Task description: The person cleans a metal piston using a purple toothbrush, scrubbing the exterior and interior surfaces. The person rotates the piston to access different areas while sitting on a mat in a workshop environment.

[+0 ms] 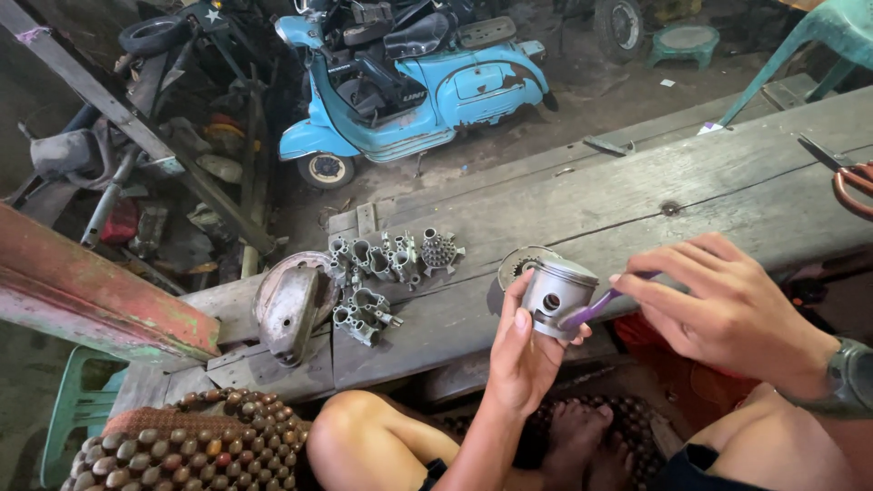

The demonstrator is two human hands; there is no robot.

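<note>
1. Two hands engaged: left hand point(523, 350) wrapped around a grey metal piston point(556, 293), fingers closed on its skirt, thumb up its near side; right hand point(727, 309) pinched shut on a purple-handled brush point(600, 305).
2. Piston held in the air between both hands, above the near edge of the wooden bench point(637, 200), clear of its surface.
3. Brush tip touching the piston's lower right flank, just beside the pin hole.
4. Progress, as judged: piston surface looks mostly clean and dull grey; brushing appears under way, not finished. Remaining residue too small to tell.
5. Orientation: long axis tilted, crown pointing up and away from the left hand, open skirt toward the palm; pin hole facing the camera.
6. Beyond the left hand, to its left: cluster of small metal castings point(382, 273) and a rounded cover point(289, 305) resting on the bench.
7. Beyond the right hand: scissors point(850, 173) at the far bench edge.
</note>
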